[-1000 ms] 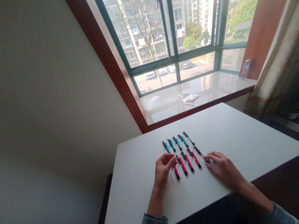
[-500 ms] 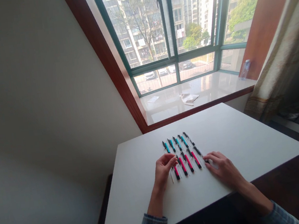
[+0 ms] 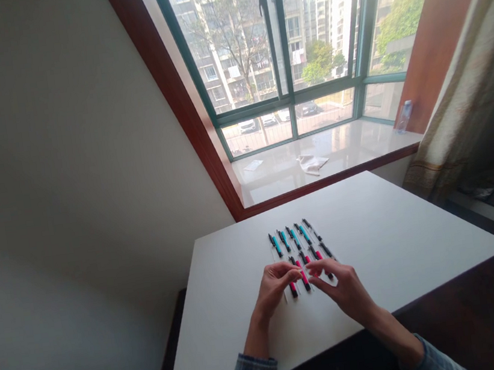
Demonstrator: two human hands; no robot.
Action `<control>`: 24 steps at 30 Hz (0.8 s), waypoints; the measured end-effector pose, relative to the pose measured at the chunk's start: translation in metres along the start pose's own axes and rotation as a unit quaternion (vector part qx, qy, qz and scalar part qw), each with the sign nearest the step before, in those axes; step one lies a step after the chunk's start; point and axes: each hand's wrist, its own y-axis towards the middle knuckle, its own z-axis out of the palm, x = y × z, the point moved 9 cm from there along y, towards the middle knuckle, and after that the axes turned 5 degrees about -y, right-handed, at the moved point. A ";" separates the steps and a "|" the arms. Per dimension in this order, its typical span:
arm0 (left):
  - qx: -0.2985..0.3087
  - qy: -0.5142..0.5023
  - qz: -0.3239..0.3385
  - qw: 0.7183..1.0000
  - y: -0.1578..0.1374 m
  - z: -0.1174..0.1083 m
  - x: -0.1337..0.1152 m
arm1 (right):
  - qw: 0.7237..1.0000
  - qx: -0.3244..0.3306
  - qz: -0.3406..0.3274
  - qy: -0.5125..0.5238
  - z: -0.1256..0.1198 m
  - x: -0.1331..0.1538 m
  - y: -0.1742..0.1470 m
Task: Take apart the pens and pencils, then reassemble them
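Observation:
My left hand (image 3: 275, 288) hovers over the front row with thumb and forefinger pinched together; whatever sits between them is too small to make out. Close by on its right is my right hand (image 3: 345, 288), its thumb and forefinger apart, and nothing shows between them. Beneath both hands lie pink-and-black pen barrels (image 3: 305, 278), partly covered by the fingers. Behind them runs a row of teal pen barrels (image 3: 277, 246) with black pen parts (image 3: 282, 236) and thin refills alongside. A black pen part (image 3: 325, 250) lies at the row's right end.
The white table (image 3: 417, 235) meets the window sill (image 3: 274, 184) at the back. On the sill are a crumpled cloth or paper (image 3: 312, 163), a flat paper (image 3: 253, 164) and a clear bottle (image 3: 404, 117). A curtain (image 3: 456, 84) hangs at right.
My right hand has moved left from a small black part at the right end to beside my left fingertips. My left hand has shifted slightly nearer to me, still pinched.

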 end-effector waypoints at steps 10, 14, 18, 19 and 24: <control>0.025 -0.013 0.012 1.000 -0.004 0.009 -0.009 | 0.999 -0.002 -0.001 0.046 0.011 0.004 0.014; 0.034 0.001 0.003 0.999 -0.004 0.010 -0.008 | 0.999 0.001 -0.006 0.038 0.009 0.005 0.012; 0.033 0.005 0.008 0.999 -0.003 0.009 -0.007 | 0.999 0.006 -0.010 0.037 0.007 0.007 0.014; 0.030 0.003 0.012 0.999 -0.002 0.008 -0.007 | 0.999 0.003 -0.009 0.037 0.004 0.005 0.016; -0.020 -0.009 0.031 0.999 -0.001 -0.001 -0.010 | 0.994 -0.043 0.054 0.083 -0.025 -0.035 0.034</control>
